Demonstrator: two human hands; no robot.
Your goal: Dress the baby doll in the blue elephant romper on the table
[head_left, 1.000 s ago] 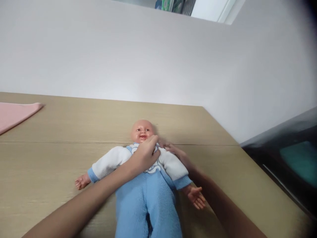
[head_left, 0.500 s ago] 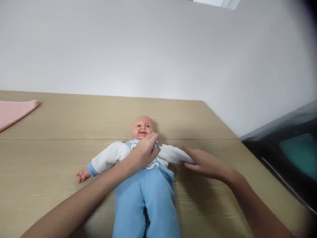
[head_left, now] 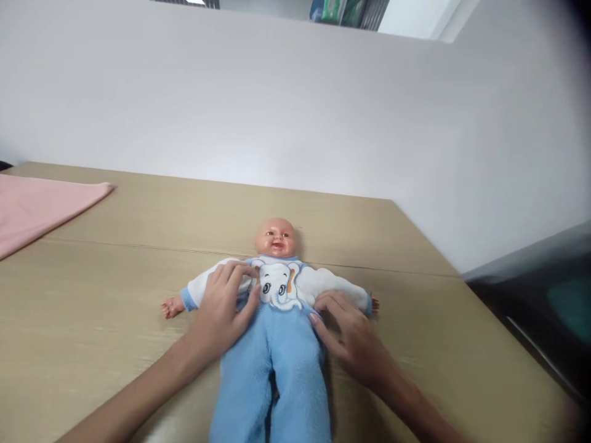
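A baby doll point(head_left: 276, 237) lies on its back on the table, head toward the far side, arms spread out. It wears a fleece outfit: a white top point(head_left: 330, 283) with an elephant face point(head_left: 276, 286) and blue cuffs, and blue trousers point(head_left: 295, 354). My left hand point(head_left: 226, 304) rests with fingers apart on the side of the doll's chest and upper sleeve. On the other side, my right hand point(head_left: 348, 332) touches the outfit near the waist, its fingers bent and its thumb apart from them. Both doll hands show beyond the cuffs.
The wooden table point(head_left: 138, 295) has a seam running across it. A pink cloth point(head_left: 41, 206) lies at the far left. Behind stands a pale wall point(head_left: 277, 111). A dark object with a teal patch point(head_left: 572, 311) is past the right edge.
My left hand has moved from the doll's neck to its side. My right hand has let go of the sleeve and moved to the waist; the doll's hand now pokes out of that cuff.
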